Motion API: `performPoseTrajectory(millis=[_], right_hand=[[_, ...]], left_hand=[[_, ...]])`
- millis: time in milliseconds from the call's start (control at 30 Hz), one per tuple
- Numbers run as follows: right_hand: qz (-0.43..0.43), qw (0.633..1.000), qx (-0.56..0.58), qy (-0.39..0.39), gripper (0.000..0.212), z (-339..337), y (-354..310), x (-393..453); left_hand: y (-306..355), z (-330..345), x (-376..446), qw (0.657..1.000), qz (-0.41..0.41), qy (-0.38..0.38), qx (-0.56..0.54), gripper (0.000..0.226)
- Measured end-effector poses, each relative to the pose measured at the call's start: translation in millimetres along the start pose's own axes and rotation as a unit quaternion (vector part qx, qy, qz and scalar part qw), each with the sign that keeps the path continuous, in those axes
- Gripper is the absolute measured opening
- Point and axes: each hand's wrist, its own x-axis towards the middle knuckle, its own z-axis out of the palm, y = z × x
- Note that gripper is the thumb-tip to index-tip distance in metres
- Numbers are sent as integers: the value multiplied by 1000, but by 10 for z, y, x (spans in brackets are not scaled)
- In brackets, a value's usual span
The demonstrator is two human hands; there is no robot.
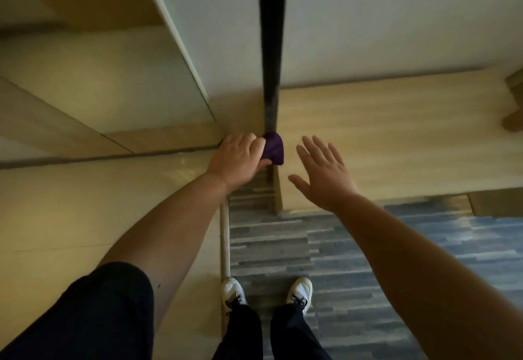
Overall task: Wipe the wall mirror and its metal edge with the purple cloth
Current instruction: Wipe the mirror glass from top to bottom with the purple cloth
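Purple cloth (pixel 273 148), bunched into a wad, sits against the lower end of the dark metal edge (pixel 271 48), a strip that runs straight up the wall. The left hand (pixel 240 158) grips the cloth, fingers curled over its left side and thumb beneath it. The mirror (pixel 93 82) lies to the left of the strip and reflects pale panels. The right hand (pixel 325 171) hovers just right of the cloth, fingers spread and straight, holding nothing. Below, two white shoes (pixel 233 293) stand on a grey-blue striped floor (pixel 368 260), beside a light wooden baseboard (pixel 396 139).
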Motion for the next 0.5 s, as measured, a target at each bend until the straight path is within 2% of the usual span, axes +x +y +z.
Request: performPoseTrajectory(millis=[33,133,233,500], right_hand=[[-31,999,-15,16,76,-325,-273,54],[-48,999,8,23,76,-568,-528,124],[-95,994,-4,57,76,-1146,-1089,192],[-199,957,-85,194,75,-2684,-2381,721]], left_hand=[[-180,-395,-127,998,-17,42,38,41],[-359,-721,-146,997,-18,65,28,45],[-741,-1431,-468,986,-68,119,94,46],[-1822,-3288,-1180,924,-150,259,239,48]])
